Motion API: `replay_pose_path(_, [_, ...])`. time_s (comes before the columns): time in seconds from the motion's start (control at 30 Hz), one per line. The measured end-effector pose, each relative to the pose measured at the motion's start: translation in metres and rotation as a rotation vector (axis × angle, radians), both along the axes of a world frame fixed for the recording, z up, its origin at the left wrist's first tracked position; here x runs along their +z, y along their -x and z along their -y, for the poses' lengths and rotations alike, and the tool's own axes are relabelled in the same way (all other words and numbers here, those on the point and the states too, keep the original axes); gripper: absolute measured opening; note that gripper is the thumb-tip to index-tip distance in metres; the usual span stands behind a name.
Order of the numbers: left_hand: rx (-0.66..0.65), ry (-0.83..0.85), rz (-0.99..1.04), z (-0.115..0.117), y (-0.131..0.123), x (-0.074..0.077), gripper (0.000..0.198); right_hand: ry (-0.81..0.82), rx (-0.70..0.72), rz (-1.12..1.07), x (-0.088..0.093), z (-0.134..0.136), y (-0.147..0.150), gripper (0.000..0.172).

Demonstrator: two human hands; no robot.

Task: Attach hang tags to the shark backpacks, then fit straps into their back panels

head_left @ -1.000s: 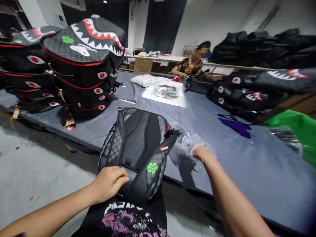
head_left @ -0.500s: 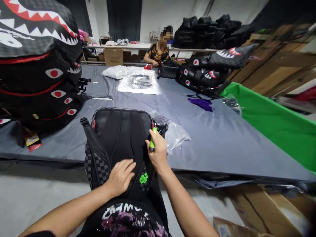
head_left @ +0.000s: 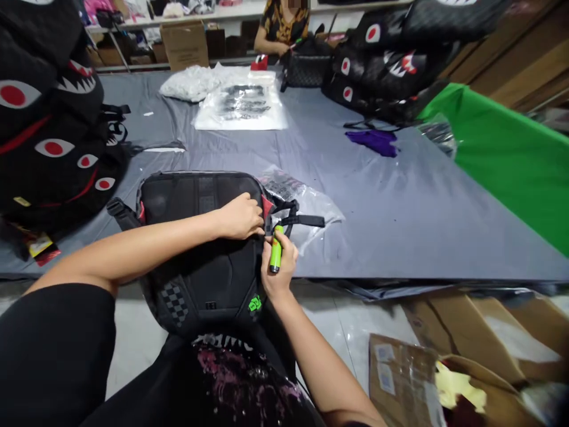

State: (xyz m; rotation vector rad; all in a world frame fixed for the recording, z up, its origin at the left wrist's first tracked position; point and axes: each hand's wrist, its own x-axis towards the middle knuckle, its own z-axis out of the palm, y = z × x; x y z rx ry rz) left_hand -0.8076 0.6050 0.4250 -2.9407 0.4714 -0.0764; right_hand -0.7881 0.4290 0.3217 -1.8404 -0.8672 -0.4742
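Smooth black padding with moulded seams and grey checkered patches covers the rounded-rectangular backpack (head_left: 200,261), which overlaps the near edge of the grey-covered worktop (head_left: 400,225). At the backpack's right edge, the right hand (head_left: 280,280) grips a lime-green cylindrical tool (head_left: 276,252); the left hand (head_left: 240,216) curls its fingers there — whether pinching anything, I cannot tell — its forearm covering some padding. Right of the backpack lies a crumpled clear plastic bag (head_left: 317,203); left, stacked shark-mouth backpacks (head_left: 48,127).

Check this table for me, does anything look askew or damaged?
Nothing is plainly damaged or spilled. Slightly untidy, though: a purple item lies crumpled on the table, and a clear plastic bag lies rumpled by the backpack.
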Motion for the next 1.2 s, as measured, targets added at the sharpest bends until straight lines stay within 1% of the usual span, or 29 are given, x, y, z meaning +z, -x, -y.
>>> replay_pose_path(0.1, [0.014,0.062,0.025,0.007,0.019,0.003,0.026,-0.117,0.029,-0.057,-0.005,-0.021,0.009,0.028])
replay_pose_path(0.17, [0.034,0.097,0.022,0.001,0.028,0.002,0.027,-0.154,0.044,-0.098,-0.013,-0.028,0.013,0.025])
replay_pose_path(0.2, [0.04,0.112,0.019,-0.007,0.031,0.003,0.029,-0.161,0.051,-0.122,-0.018,-0.029,0.014,0.025])
replay_pose_path(0.27, [0.07,0.129,0.031,-0.03,0.034,0.004,0.035,-0.161,0.058,-0.153,-0.028,-0.029,0.014,0.024])
replay_pose_path(0.37, [0.21,0.078,0.093,-0.065,0.036,0.008,0.046,-0.144,0.056,-0.167,-0.037,-0.026,0.013,0.023])
replay_pose_path(0.43, [0.281,0.036,0.115,-0.072,0.037,0.007,0.048,-0.107,0.067,-0.158,-0.039,-0.025,0.013,0.022])
replay_pose_path(0.47, [0.276,0.036,0.101,-0.069,0.039,0.005,0.047,-0.08,0.077,-0.15,-0.039,-0.025,0.012,0.022])
replay_pose_path(0.53, [0.207,0.077,0.036,-0.054,0.044,0.0,0.041,-0.035,0.094,-0.126,-0.037,-0.025,0.012,0.024])
replay_pose_path(0.6, [0.143,0.141,-0.03,-0.035,0.05,-0.005,0.034,-0.03,0.109,-0.081,-0.034,-0.025,0.01,0.028])
replay_pose_path(0.67, [0.129,0.17,-0.034,-0.026,0.056,-0.007,0.033,-0.056,0.135,-0.005,-0.029,-0.026,0.009,0.033])
replay_pose_path(0.73, [0.125,0.149,0.039,-0.03,0.06,-0.009,0.035,-0.058,0.148,0.076,-0.024,-0.026,0.008,0.034])
replay_pose_path(0.8, [0.111,0.111,0.163,-0.042,0.062,-0.013,0.039,-0.039,0.118,0.141,-0.017,-0.027,0.005,0.029])
replay_pose_path(0.87, [0.084,0.107,0.305,-0.055,0.061,-0.021,0.041,-0.03,0.121,0.209,-0.01,-0.027,0.001,0.022])
replay_pose_path(0.93, [0.045,0.127,0.442,-0.062,0.059,-0.032,0.038,0.001,0.211,0.284,-0.004,-0.029,-0.004,0.021])
replay_pose_path(1.03, [0.009,0.132,0.602,-0.062,0.057,-0.046,0.031,0.19,0.359,0.378,0.004,-0.031,-0.014,0.023])
replay_pose_path(1.1, [-0.001,0.125,0.661,-0.06,0.057,-0.051,0.029,0.304,0.408,0.43,0.009,-0.034,-0.022,0.024])
replay_pose_path(1.2, [-0.013,0.131,0.706,-0.058,0.057,-0.052,0.028,0.357,0.523,0.517,0.019,-0.039,-0.037,0.027])
